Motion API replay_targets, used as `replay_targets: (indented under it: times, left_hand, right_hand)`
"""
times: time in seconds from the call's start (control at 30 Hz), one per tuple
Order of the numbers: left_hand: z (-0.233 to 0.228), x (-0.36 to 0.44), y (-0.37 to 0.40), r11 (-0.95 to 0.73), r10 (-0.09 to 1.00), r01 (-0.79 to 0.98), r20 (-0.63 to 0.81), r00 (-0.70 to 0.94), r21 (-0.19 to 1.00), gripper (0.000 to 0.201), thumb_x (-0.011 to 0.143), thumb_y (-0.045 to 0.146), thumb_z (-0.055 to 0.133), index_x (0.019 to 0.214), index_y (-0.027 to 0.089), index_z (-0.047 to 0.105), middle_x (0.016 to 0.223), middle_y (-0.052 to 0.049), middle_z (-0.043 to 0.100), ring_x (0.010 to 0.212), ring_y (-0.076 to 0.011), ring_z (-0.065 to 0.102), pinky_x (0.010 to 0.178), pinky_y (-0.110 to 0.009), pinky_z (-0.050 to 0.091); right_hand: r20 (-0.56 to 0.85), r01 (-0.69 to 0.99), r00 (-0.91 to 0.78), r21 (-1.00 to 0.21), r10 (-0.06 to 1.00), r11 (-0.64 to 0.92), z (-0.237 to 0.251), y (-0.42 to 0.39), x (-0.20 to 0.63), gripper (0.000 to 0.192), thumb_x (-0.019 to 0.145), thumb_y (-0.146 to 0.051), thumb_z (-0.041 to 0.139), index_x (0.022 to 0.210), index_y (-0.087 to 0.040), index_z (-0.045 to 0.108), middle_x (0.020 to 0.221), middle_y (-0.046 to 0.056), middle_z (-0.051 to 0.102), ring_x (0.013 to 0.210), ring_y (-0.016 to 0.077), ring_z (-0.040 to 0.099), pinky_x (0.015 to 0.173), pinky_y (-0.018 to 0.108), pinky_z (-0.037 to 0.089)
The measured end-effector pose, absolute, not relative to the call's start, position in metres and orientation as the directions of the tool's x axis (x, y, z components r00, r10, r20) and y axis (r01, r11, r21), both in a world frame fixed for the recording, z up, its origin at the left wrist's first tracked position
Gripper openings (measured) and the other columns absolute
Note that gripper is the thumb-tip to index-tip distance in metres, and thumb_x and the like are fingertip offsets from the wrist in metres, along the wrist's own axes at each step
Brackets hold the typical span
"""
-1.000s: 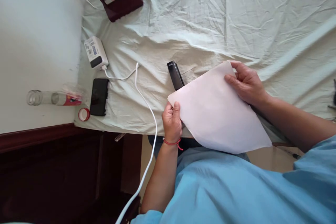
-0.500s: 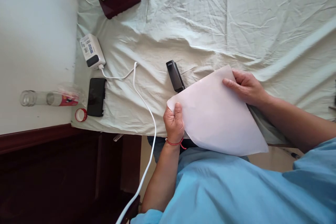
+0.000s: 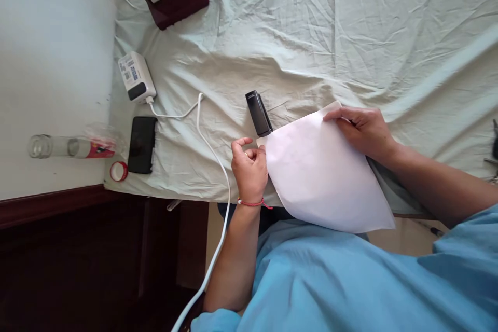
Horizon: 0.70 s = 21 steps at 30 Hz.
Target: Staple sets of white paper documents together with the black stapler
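A white sheet of paper (image 3: 327,176) slants over the front edge of the cloth-covered table, its lower side near the blue shirt. My right hand (image 3: 363,127) is closed on its upper right corner, thumb on top and fingers underneath. My left hand (image 3: 250,174), with a red string bracelet at the wrist, is at the paper's left corner. Its thumb lies at the paper's edge, the index finger is bent away, and the other fingers are curled. Just above that corner a black stapler (image 3: 259,113) lies on the cloth, close to the paper's upper edge.
Left of the stapler, a white cable (image 3: 212,148) runs from a white box-shaped device (image 3: 136,77) down past my left arm. A black phone (image 3: 142,145), a red-rimmed tape roll (image 3: 119,171) and a glass bottle (image 3: 72,146) lie farther left. A maroon appliance (image 3: 175,2) stands behind.
My left hand has shifted left, from gripping over the paper's corner to its very edge, with the index finger lifted away. The right thumb has slid slightly left along the top corner.
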<state>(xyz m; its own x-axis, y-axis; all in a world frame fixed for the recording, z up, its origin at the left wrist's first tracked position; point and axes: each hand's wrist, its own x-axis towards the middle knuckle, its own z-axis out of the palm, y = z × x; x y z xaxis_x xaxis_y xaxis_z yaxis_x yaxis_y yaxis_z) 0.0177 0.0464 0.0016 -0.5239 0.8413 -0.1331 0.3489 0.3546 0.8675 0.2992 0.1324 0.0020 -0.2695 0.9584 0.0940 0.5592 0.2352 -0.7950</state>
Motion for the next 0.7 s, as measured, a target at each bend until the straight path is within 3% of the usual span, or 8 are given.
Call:
replay_targets:
  times: [0.1, 0.23, 0.37, 0.47, 0.57, 0.7]
  left_hand:
    - [-0.002, 0.022, 0.051, 0.297, 0.855, 0.415, -0.045, -0.517, 0.86, 0.031, 0.092, 0.023, 0.074, 0.116, 0.025, 0.055, 0.068, 0.008, 0.065, 0.06, -0.0161, 0.065, 0.067, -0.029, 0.05]
    - [-0.012, 0.024, 0.049, 0.154, 0.878, 0.55, 0.142, -0.457, 0.821, 0.046, 0.099, 0.02, 0.065, 0.145, 0.024, 0.058, 0.088, 0.002, 0.073, 0.069, -0.0162, 0.065, 0.074, -0.03, 0.053]
    - [-0.018, 0.026, 0.041, 0.093, 0.876, 0.713, 0.284, -0.39, 0.695, 0.049, 0.106, 0.018, 0.054, 0.151, 0.025, 0.073, 0.102, -0.006, 0.071, 0.08, -0.0183, 0.062, 0.083, -0.032, 0.053]
    - [-0.015, 0.028, 0.038, 0.143, 0.883, 0.752, 0.26, -0.391, 0.644, 0.053, 0.103, 0.014, 0.055, 0.147, 0.029, 0.081, 0.098, -0.006, 0.068, 0.075, -0.0189, 0.054, 0.077, -0.03, 0.049]
    - [-0.01, 0.027, 0.039, 0.161, 0.897, 0.722, 0.206, -0.392, 0.673, 0.056, 0.096, 0.013, 0.061, 0.144, 0.033, 0.083, 0.093, -0.006, 0.068, 0.071, -0.0201, 0.047, 0.07, -0.029, 0.046]
    - [-0.008, 0.02, 0.039, 0.114, 0.922, 0.685, 0.181, -0.343, 0.72, 0.058, 0.095, 0.016, 0.064, 0.147, 0.035, 0.081, 0.089, -0.004, 0.067, 0.071, -0.0205, 0.046, 0.071, -0.028, 0.05]
  right_hand:
    - [0.063, 0.593, -0.24, -0.781, 0.969, 0.198, 0.004, 0.134, 0.299, 0.022, 0.099, -0.027, 0.064, 0.097, -0.029, 0.085, 0.066, -0.001, 0.064, 0.061, 0.0181, 0.057, 0.064, 0.035, 0.043]
    - [0.048, 0.618, -0.195, -0.769, 0.98, 0.161, 0.007, 0.135, 0.298, 0.023, 0.097, -0.023, 0.062, 0.096, -0.03, 0.085, 0.063, -0.001, 0.06, 0.059, 0.0177, 0.052, 0.062, 0.035, 0.04]
    - [0.03, 0.615, -0.189, -0.776, 0.981, 0.142, 0.007, 0.135, 0.297, 0.022, 0.096, -0.023, 0.064, 0.094, -0.031, 0.084, 0.063, -0.001, 0.059, 0.059, 0.0181, 0.05, 0.062, 0.036, 0.039]
    - [0.041, 0.581, -0.182, -0.801, 0.982, 0.141, 0.005, 0.136, 0.296, 0.02, 0.098, -0.026, 0.066, 0.091, -0.032, 0.084, 0.062, -0.001, 0.058, 0.058, 0.0187, 0.05, 0.063, 0.037, 0.041]
    - [0.062, 0.539, -0.167, -0.83, 0.984, 0.143, 0.003, 0.136, 0.296, 0.017, 0.1, -0.032, 0.068, 0.091, -0.033, 0.083, 0.064, -0.001, 0.061, 0.059, 0.019, 0.051, 0.063, 0.038, 0.042]
    - [0.053, 0.512, -0.2, -0.846, 0.978, 0.151, 0.005, 0.137, 0.294, 0.015, 0.099, -0.035, 0.072, 0.106, -0.031, 0.084, 0.076, -0.001, 0.072, 0.063, 0.0178, 0.054, 0.066, 0.035, 0.045]
